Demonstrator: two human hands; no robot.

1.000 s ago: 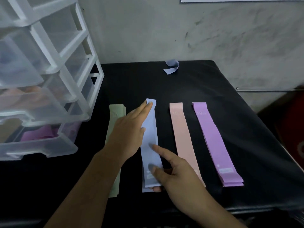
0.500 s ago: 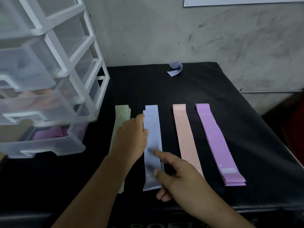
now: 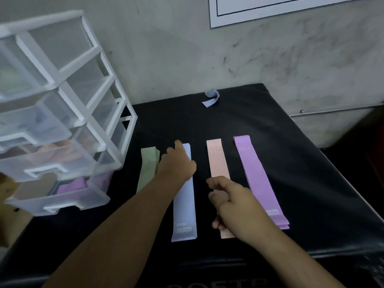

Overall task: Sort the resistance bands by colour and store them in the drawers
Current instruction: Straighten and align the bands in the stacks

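Note:
Four flat resistance bands lie side by side on the black table: green (image 3: 148, 169), blue (image 3: 185, 213), pink (image 3: 217, 161) and purple (image 3: 257, 179). My left hand (image 3: 176, 163) rests on the far end of the blue band, with its fingers laid over it and not gripping. Over the pink band's near half is my right hand (image 3: 230, 200), fingers loosely curled and holding nothing. Another blue band (image 3: 211, 98) lies folded near the table's back edge. The white drawer unit (image 3: 62, 129) stands at the left with its lower drawers pulled out.
A purple band (image 3: 72, 183) lies in the bottom drawer, and pinkish shapes (image 3: 62, 150) show in the drawer above. A grey wall runs behind the table (image 3: 301, 163), with a white sheet (image 3: 270, 9) on it. The table's right edge drops off at the far right.
My right hand has left the blue band's near end and moved right over the pink band. My left hand slid back up to the blue band's far end. The view tilted up.

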